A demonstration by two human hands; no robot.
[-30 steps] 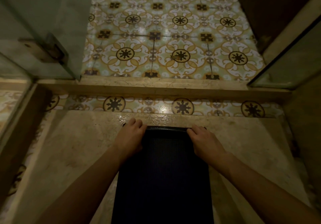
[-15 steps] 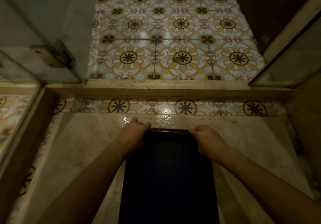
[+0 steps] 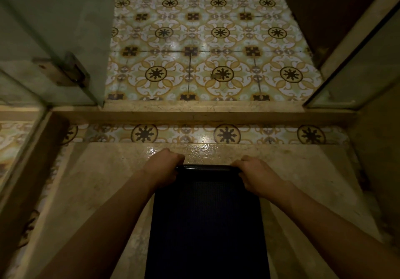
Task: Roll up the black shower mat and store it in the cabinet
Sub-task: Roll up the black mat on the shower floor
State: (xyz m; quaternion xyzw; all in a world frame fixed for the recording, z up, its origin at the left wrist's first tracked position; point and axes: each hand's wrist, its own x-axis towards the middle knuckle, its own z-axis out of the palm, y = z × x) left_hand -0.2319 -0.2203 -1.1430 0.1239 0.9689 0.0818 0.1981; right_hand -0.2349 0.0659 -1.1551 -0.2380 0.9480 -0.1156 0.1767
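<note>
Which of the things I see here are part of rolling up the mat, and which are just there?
In use:
black shower mat, far edge curled up
left hand, gripping that edge
right hand, gripping that edge

Just there:
patterned tile floor
stone threshold
glass door
door hinge

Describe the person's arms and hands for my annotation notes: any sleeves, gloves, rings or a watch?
Both forearms are bare as far as the frame shows, with no sleeve edge in view. The left hand and right hand wear no gloves. No watch or bracelet shows at either wrist, and no ring is visible, though the light is dim and the fingers are partly hidden.
</note>
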